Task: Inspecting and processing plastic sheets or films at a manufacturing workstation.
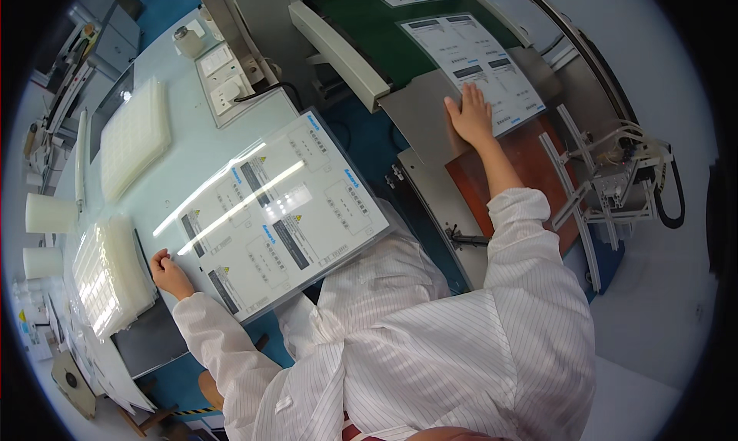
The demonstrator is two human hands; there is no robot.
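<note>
My right hand (470, 117) reaches out to the right and lies with its fingers spread on the near left part of a printed sheet (492, 72). That sheet rests partly on a green conveyor belt (338, 18) and partly on the metal plate at its end. My left hand (171, 276) is by the left edge of a large clear-covered panel of printed labels (307, 203) on the table. Its fingers are loosely curled, and nothing shows in them. The panel's near right corner hangs over the table edge above my lap.
Stacks of translucent pads (137, 137) and plastic-wrapped pads (111, 276) lie on the table's left side. A power strip (223, 80) and a small bottle (187, 41) are at the back. An orange-brown plate (530, 180) and a metal frame mechanism (615, 184) stand at the right.
</note>
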